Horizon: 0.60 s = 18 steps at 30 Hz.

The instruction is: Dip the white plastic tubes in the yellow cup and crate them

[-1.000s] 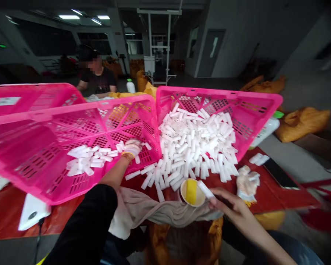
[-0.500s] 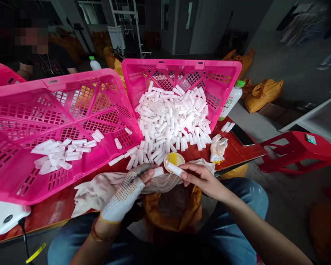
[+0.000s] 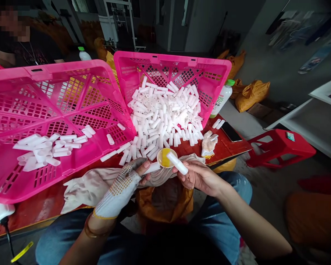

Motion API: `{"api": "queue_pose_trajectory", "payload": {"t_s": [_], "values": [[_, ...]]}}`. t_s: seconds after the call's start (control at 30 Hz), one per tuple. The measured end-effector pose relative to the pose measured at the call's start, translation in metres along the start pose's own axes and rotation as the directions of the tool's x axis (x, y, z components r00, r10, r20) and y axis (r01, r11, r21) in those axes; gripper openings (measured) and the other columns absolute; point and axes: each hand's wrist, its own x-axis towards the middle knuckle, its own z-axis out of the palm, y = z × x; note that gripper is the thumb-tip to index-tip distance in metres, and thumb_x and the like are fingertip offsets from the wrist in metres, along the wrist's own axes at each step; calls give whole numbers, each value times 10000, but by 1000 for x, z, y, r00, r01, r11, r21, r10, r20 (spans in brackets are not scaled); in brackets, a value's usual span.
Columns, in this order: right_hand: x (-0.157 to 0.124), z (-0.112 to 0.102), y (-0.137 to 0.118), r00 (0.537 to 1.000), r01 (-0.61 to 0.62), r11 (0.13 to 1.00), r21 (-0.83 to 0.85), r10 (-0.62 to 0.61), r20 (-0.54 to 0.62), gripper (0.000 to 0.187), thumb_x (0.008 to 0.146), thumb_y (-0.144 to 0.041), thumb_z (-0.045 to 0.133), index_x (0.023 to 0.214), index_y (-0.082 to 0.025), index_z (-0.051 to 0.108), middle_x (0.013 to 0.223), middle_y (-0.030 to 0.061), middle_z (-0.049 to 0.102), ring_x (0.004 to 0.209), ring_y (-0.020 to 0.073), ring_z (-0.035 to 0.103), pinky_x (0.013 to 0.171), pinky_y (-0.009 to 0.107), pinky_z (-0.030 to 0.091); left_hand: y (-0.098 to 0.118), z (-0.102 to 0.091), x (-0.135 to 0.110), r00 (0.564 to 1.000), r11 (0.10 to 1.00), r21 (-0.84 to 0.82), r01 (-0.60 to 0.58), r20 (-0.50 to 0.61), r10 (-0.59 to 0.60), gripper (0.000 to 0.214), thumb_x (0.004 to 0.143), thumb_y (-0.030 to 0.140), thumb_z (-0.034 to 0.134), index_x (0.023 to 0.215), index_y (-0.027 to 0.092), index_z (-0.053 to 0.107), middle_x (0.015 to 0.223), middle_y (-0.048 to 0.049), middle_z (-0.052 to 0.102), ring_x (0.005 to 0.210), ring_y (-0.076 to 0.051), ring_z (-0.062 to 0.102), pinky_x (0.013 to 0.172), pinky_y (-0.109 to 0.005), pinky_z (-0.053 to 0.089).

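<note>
The bare right hand [image 3: 200, 177] pinches a white tube [image 3: 177, 163] whose far end rests over the yellow dish [image 3: 159, 158], so the dipping step seems to be in hand. The gloved left hand [image 3: 120, 188], just left of the dish, is closed on a second tube [image 3: 152, 168]. The next move likely calls for lifting the dipped end clear and lining it up squarely with the second tube, just this side of the dish.

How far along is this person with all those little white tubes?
Early, by the look of it. Done, probably: a small batch of tubes lies in the crate on the left. In hand: the gloved left hand pinches a tube, and the bare right hand holds a second tube, its end at a small dish of something yellow. Left: a far bigger heap spills from the other crate.
</note>
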Motion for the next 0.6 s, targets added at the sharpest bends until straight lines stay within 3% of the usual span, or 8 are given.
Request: {"api": "queue_pose_trajectory", "payload": {"t_s": [0.17,0.27,0.33,0.4,0.5,0.53,0.6], "values": [[1,2,5,1000,0,998,-56,1,12,410,909,-502,789,1004,-103,791,702,14,665,503,74,519,481,203,439,3,5,-1,999,999,-39,7,36,-6,397,842,607,741,1013,249,718,898,-29,749,789,-210,701,657,-305,574],[-1,1,7,991,111,949,-295,-128,-37,368,929,-511,767,949,-143,775,748,16,674,569,96,558,515,214,455,2,10,1,999,998,-68,14,35,-12,452,832,633,746,1033,230,720,962,-48,758,817,-215,712,693,-320,596],[-3,1,5,970,194,811,-551,-242,-15,327,975,-494,716,968,-173,774,796,19,688,607,115,582,564,238,491,1,10,3,999,997,-69,25,37,-22,476,815,648,761,1020,220,725,938,-46,756,792,-212,712,692,-322,602],[-8,2,0,932,266,559,-785,-358,61,285,1016,-450,665,1058,-195,785,906,53,735,715,160,652,674,293,554,3,9,4,999,1000,-24,10,41,-9,450,820,646,759,972,223,730,864,-30,743,762,-210,710,688,-321,605],[-16,5,-9,879,313,177,-933,-426,214,276,1042,-370,630,1227,-217,767,1101,116,756,964,252,713,854,399,594,10,5,1,981,975,175,-139,160,111,370,898,603,674,920,242,749,810,-26,740,741,-221,713,702,-341,610],[-18,7,-12,881,323,104,-941,-397,259,284,1048,-353,620,1263,-225,756,1129,124,748,1011,267,712,884,418,596,13,4,-1,964,951,236,-199,221,147,342,911,573,663,955,250,767,861,-36,761,786,-236,727,746,-361,617],[-22,9,-16,898,355,51,-933,-295,326,299,1064,-334,597,1314,-240,732,1163,122,733,1049,266,713,910,421,602,15,5,-6,932,915,294,-276,314,180,333,878,507,720,1107,275,788,1067,-56,794,975,-276,746,907,-413,610]]}}
